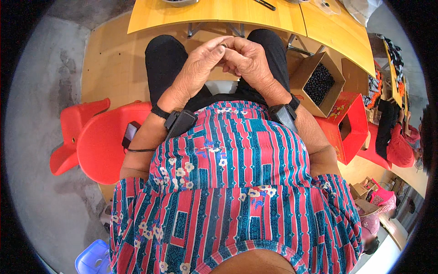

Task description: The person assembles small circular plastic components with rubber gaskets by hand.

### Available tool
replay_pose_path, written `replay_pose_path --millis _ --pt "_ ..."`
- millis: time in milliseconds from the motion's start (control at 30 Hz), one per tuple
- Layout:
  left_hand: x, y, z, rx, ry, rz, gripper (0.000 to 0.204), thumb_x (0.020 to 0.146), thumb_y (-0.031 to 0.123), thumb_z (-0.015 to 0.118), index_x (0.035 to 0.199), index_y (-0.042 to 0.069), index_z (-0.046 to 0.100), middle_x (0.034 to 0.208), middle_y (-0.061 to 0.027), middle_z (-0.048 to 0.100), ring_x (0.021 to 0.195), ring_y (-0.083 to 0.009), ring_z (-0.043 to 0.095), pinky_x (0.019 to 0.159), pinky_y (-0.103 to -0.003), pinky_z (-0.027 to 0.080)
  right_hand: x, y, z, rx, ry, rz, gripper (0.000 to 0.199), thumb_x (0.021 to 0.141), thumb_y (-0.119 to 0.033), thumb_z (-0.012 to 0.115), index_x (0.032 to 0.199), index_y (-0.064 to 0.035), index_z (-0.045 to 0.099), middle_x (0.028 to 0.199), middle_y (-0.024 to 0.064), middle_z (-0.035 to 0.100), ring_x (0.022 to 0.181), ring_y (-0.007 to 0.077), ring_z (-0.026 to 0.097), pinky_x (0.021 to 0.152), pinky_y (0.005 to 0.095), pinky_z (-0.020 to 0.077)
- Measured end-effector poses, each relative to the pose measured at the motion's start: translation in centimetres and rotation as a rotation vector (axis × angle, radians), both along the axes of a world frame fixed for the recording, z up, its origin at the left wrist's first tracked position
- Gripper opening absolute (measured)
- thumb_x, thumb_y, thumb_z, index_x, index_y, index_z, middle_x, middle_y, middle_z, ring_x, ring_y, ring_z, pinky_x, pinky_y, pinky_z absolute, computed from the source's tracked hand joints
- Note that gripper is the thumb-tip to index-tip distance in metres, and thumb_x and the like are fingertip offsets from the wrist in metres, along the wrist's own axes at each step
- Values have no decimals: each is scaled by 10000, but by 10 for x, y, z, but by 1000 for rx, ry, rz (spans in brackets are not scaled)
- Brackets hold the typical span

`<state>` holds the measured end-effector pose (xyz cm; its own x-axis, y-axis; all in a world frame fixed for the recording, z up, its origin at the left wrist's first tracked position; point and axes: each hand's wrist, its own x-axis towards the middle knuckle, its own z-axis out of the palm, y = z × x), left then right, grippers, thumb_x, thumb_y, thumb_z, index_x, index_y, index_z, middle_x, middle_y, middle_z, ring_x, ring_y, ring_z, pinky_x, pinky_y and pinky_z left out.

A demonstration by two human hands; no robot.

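My left hand (200, 64) and my right hand (251, 60) meet above my lap, between my knees. The fingers of both are bent and closed, with thumbs and fingertips pressed together. A tiny dark spot (223, 45) shows between the fingertips; it is too small and too covered to name. Beyond the hands is the near edge of a yellow wooden table (228, 11). Right of my knee stands an open cardboard box (299, 81) holding many small black pieces (319, 84).
Red chairs (107, 141) stand at my left, and a blue plastic stool (93, 258) is behind them. An open red box (349, 132) sits beside the cardboard one. The table bears a metal bowl (181, 2), a dark pen-like tool (265, 4) and a plastic bag (360, 9). Other people (401, 148) sit far right.
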<state>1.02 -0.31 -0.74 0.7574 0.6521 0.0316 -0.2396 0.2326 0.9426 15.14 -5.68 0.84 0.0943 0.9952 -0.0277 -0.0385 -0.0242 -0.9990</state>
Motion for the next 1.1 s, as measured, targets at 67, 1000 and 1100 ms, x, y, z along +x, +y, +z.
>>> replay_pose_path --millis 67,1000,1100 --pt "0 -3 4 3 -39 -54 558 920 382 471 1299 -19 381 1120 -54 497 969 -108 474 837 -244 386 4 0 -8 76 -139 -5 217 849 -185 584 953 5 596 661 26 601 563 55 562 448 166 414" --pt "7 -11 9 120 6 130 424 917 282 495 1224 -10 482 988 -12 547 822 -63 489 717 -192 406 -3 -7 -1 105 -37 -99 129 812 -100 617 808 27 592 667 51 608 590 91 595 529 222 500" --pt "8 -10 9 135 -15 123 399 922 259 485 1217 -11 487 978 -13 549 820 -65 497 719 -196 413 -3 -6 -1 154 -75 -130 132 807 -98 628 784 25 587 643 45 601 583 92 595 520 222 498"
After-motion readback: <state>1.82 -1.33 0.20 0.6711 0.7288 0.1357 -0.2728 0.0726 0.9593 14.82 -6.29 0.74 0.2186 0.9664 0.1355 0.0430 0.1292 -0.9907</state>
